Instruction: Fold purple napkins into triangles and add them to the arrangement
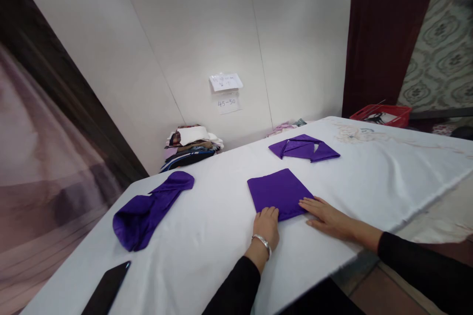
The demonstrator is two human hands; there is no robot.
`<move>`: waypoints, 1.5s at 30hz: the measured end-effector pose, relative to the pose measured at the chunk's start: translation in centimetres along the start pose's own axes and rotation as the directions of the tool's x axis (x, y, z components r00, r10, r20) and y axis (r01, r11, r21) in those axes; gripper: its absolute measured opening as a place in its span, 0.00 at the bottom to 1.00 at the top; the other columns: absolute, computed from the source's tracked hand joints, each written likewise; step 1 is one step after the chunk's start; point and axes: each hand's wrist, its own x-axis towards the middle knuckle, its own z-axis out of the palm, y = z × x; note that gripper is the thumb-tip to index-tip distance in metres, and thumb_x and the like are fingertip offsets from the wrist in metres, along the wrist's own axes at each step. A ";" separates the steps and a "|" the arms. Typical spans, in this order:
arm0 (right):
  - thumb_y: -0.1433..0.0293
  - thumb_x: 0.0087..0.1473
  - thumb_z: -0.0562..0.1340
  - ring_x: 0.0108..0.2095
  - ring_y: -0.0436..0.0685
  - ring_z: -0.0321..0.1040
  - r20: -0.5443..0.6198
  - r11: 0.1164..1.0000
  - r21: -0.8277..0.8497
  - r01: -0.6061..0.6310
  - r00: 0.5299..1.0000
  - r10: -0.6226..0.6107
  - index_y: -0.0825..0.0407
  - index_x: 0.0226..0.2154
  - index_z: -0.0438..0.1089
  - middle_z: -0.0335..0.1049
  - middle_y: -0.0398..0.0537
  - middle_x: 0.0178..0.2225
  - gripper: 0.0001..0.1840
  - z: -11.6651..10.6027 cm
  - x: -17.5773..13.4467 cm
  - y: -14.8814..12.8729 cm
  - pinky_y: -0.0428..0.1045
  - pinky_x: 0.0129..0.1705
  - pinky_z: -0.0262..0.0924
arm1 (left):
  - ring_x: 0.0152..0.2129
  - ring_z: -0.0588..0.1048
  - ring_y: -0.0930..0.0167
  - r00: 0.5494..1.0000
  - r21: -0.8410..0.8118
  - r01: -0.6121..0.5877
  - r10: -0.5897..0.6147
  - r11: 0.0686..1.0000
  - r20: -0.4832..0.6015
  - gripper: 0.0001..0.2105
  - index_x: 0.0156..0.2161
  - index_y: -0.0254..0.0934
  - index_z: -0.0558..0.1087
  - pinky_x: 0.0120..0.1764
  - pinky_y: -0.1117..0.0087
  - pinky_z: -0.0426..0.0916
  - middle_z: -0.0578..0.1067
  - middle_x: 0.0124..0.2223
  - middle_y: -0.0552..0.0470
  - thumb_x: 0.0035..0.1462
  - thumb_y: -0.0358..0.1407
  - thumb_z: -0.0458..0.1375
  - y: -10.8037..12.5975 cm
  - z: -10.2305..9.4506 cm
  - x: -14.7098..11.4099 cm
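Observation:
A folded square of purple cloth lies flat on the white-covered table. My left hand, with a silver bracelet at the wrist, rests its fingertips on the near left corner of the square; its thumb is hidden. Along the right corner my right hand lies with fingers stretched out and thumb apart, touching the cloth. Behind the square is another purple folded piece with pointed ends and a small gap. To the left, a loosely gathered purple cloth piece has a rounded, pouch-like end.
A dark phone-like slab lies at the front left. Folded clothes are stacked against the white wall, where paper notes hang. A red basket stands beyond the far right edge. A sheer curtain hangs at left.

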 end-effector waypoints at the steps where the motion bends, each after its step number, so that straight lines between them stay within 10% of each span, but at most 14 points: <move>1: 0.58 0.57 0.51 0.60 0.62 0.45 -0.008 1.000 -0.007 -0.004 1.000 0.004 0.48 0.60 0.51 0.52 0.50 0.60 0.30 0.0 0.2 -0.1 0.62 0.60 0.36 | 0.48 0.65 0.64 1.000 0.008 0.009 -0.009 1.000 -0.007 0.22 0.52 0.36 0.65 0.48 0.59 0.62 0.68 0.54 0.47 0.53 0.23 0.45 0.0 -0.1 0.3; 11: 0.75 0.51 0.51 0.54 0.58 0.56 -0.066 0.982 -0.055 0.179 0.981 -0.183 0.49 0.59 0.52 0.62 0.52 0.54 0.31 1.8 2.5 -3.3 0.62 0.59 0.38 | 0.56 0.58 0.67 0.998 0.010 -0.036 0.037 0.999 -0.052 0.23 0.52 0.43 0.66 0.58 0.57 0.47 0.66 0.56 0.56 0.54 0.22 0.46 -6.6 -1.1 -1.7; 17: 0.79 0.50 0.50 0.54 0.56 0.55 -0.003 0.937 -0.043 0.348 0.937 -0.348 0.50 0.58 0.53 0.62 0.53 0.53 0.32 3.6 4.2 -6.6 0.61 0.59 0.39 | 0.58 0.53 0.64 0.976 0.092 0.211 -0.214 0.973 0.027 0.28 0.55 0.43 0.63 0.58 0.52 0.44 0.63 0.58 0.54 0.49 0.20 0.46 -12.1 -1.8 -4.0; 29: 0.79 0.41 0.54 0.52 0.59 0.60 -0.092 0.963 -0.060 0.261 0.960 -0.266 0.50 0.48 0.67 0.65 0.52 0.51 0.28 3.7 6.9 -4.1 0.61 0.55 0.47 | 0.52 0.63 0.68 0.997 -0.070 -0.059 0.054 0.996 -0.063 0.19 0.51 0.41 0.67 0.56 0.58 0.53 0.69 0.54 0.52 0.55 0.26 0.46 -3.4 -0.2 -3.8; 38: 0.69 0.55 0.53 0.55 0.57 0.56 -0.027 0.915 0.076 0.396 0.918 -0.395 0.45 0.50 0.64 0.65 0.47 0.52 0.19 4.7 4.6 -8.7 0.61 0.58 0.43 | 0.53 0.63 0.65 0.994 0.001 0.077 -0.076 0.997 -0.081 0.22 0.49 0.41 0.69 0.56 0.52 0.52 0.69 0.54 0.50 0.52 0.22 0.46 -10.2 -0.9 -7.7; 45: 0.63 0.52 0.55 0.45 0.59 0.67 -0.336 0.941 0.332 -0.063 0.925 0.180 0.48 0.37 0.72 0.70 0.50 0.45 0.14 1.9 4.0 1.2 0.57 0.47 0.62 | 0.51 0.66 0.68 0.976 -0.170 0.062 -0.095 0.983 -0.197 0.20 0.48 0.40 0.69 0.55 0.53 0.55 0.71 0.51 0.50 0.52 0.24 0.46 -9.0 -1.0 -10.0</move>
